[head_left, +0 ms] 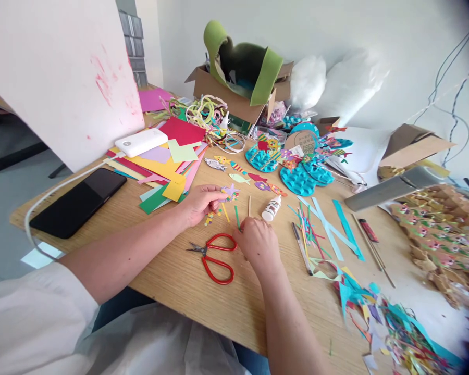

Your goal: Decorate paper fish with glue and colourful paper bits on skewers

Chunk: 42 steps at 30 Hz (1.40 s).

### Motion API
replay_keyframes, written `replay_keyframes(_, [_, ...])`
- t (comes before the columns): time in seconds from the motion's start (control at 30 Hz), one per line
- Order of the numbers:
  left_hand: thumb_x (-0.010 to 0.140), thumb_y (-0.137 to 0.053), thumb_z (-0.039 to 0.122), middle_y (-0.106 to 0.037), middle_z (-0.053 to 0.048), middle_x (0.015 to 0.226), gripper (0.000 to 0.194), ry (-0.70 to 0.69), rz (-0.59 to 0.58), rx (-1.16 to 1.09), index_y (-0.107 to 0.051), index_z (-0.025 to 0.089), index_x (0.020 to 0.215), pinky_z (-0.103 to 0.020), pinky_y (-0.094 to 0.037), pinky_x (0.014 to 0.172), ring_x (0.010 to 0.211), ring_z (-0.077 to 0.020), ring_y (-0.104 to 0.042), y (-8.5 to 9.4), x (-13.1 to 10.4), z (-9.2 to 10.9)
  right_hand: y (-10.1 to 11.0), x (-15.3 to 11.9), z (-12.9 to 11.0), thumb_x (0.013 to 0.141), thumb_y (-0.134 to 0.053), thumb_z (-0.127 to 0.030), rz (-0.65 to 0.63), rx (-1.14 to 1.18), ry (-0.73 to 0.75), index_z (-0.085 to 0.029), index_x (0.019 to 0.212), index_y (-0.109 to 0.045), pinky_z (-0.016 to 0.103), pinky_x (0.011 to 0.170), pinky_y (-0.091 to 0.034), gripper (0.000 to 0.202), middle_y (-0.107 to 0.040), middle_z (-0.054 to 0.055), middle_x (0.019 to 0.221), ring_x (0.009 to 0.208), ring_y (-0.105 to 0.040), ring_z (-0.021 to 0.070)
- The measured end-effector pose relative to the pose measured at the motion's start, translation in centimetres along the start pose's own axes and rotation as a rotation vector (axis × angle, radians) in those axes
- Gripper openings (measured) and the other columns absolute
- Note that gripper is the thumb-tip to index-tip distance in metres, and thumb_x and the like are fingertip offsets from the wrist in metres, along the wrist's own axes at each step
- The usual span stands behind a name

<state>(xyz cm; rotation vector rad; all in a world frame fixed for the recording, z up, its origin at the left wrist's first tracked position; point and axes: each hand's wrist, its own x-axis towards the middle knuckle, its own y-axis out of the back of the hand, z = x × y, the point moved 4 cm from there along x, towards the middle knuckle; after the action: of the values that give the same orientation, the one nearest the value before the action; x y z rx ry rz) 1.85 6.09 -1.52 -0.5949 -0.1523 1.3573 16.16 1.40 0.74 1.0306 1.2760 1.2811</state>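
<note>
My left hand (198, 204) pinches a small purple paper cutout (230, 194) with coloured bits on it, holding it just above the table. My right hand (257, 240) is closed, its fingertips turned down and hidden; what they grip, if anything, I cannot make out. A green paper strip (237, 216) and a thin wooden stick (249, 205) show right beside its fingers. Under the left hand lie small paper dots (210, 217) and a yellow strip (225, 212). Red-handled scissors (205, 250) lie between my forearms, blades apart. A white glue bottle (271, 208) lies tilted beyond my right hand.
Paper fish (239, 178) lie beyond my hands, near blue wavy craft pieces (293, 179). Coloured paper sheets (156, 161), a power bank (141, 142) and a phone (80, 200) are at left. Paper strips (330, 226), a pen (301, 247) and scraps (375, 312) lie right.
</note>
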Motion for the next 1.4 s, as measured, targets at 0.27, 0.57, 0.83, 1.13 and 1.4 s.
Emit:
replay_keyframes(0.27, [0.061,-0.075,0.020,-0.040,0.006,0.044,0.024,-0.035,0.011,-0.009,-0.054,0.016,0.050,-0.019,-0.033,0.044,0.042,-0.0049,-0.036,0.5,0.3,-0.2,-0.2,0.0,0.0,0.080,-0.053,-0.018,-0.021,0.003,-0.028,-0.013,0.081,-0.070,0.031,0.066,-0.041,0.018,-0.073,0.016,0.081,0.080,-0.069,0.0258])
replay_keyframes(0.57, [0.058,-0.080,0.019,-0.069,-0.008,0.079,0.016,0.017,-0.006,-0.018,-0.068,0.012,0.066,-0.025,-0.050,0.067,0.068,-0.0130,-0.064,0.2,0.3,-0.6,-0.6,0.3,1.6,0.078,-0.053,-0.019,0.170,0.330,-0.034,-0.018,0.071,-0.065,0.027,0.063,-0.037,0.014,-0.069,0.006,0.075,0.071,-0.062,0.0177])
replay_keyframes(0.83, [0.058,-0.083,0.025,-0.072,-0.008,0.082,0.021,0.047,-0.171,0.071,-0.073,0.012,0.072,-0.031,-0.049,0.086,0.089,-0.0193,-0.067,-0.8,-0.4,-1.1,0.4,-0.7,1.0,0.079,-0.051,-0.019,0.384,0.492,0.125,-0.019,0.071,-0.059,0.029,0.070,-0.040,0.011,-0.064,0.004,0.072,0.073,-0.058,0.0188])
replay_keyframes(1.13, [0.059,-0.083,0.021,-0.074,-0.010,0.087,0.019,-0.054,-0.155,-0.074,-0.071,0.012,0.071,-0.038,-0.048,0.093,0.092,-0.0222,-0.069,-1.1,-0.5,-0.1,-1.4,0.0,1.2,0.071,-0.069,-0.042,0.019,1.390,-0.090,-0.018,0.086,-0.059,0.029,0.060,-0.048,0.030,-0.069,0.003,0.069,0.063,-0.064,0.0168])
replay_keyframes(1.4, [0.058,-0.081,0.018,-0.075,-0.012,0.086,0.017,-0.108,-0.105,-0.142,-0.069,0.011,0.067,-0.036,-0.049,0.093,0.091,-0.0220,-0.070,-1.0,-0.6,0.7,-1.3,0.1,1.5,0.062,-0.078,-0.053,-0.176,1.578,-0.115,-0.014,0.076,-0.065,0.028,0.062,-0.051,0.043,-0.070,0.005,0.064,0.058,-0.063,0.0144])
